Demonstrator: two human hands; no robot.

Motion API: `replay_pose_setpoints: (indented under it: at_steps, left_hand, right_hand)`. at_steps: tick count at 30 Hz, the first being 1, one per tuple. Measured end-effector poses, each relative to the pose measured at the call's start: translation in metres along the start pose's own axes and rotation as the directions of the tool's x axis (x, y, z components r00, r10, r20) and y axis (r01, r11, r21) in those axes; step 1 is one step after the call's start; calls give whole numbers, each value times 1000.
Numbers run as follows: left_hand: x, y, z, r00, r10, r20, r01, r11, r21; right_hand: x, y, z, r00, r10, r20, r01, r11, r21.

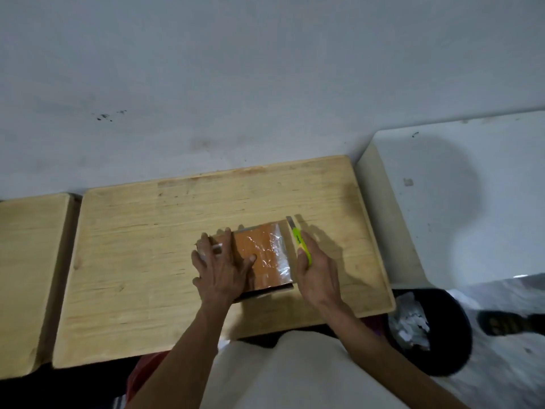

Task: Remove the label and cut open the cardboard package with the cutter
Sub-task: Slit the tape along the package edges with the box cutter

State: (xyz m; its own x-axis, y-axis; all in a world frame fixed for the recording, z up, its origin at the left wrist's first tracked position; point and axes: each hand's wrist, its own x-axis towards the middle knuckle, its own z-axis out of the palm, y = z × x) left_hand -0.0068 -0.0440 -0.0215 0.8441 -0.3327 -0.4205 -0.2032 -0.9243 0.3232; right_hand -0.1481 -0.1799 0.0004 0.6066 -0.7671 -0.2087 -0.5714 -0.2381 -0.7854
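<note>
Nearest us, just right of the cardboard package (262, 255), our right hand (317, 276) has its fingers curled round the yellow-green cutter (300, 242); the blade points away from us, along the package's right edge and out past its far right corner; whether the tip touches the cardboard we cannot tell; our left hand (224, 270) lies on the package's left half, fingers spread and flat, pressing it down; something pale sits under those fingertips, perhaps the label, too blurred to say; the package lies flat on the wooden counter (147, 261), wrapped in glossy clear film; we judge it light, thin and fairly stiff, the film slick under the palm, so it could skid unless pinned; best held by flat pressure on the left half, well clear of the blade's line; beyond the package, bare counter, then the grey wall (265, 84).
</note>
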Motion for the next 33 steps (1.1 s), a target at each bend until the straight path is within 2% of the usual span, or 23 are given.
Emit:
replay_pose_setpoints:
  at_steps: [4, 16, 33]
  left_hand:
    - [1, -2, 0, 1000, 18, 16, -18, 1000, -8]
    - [3, -6, 4, 997, 61, 36, -63, 997, 53]
    - [3, 0, 4, 997, 56, 47, -60, 995, 80]
  right_hand:
    - [-6, -15, 1, 999, -6, 37, 10, 995, -96]
    - [-14, -24, 26, 997, 77, -14, -78, 990, -114]
    - [-16, -34, 25, 999, 28, 20, -19, 941, -336]
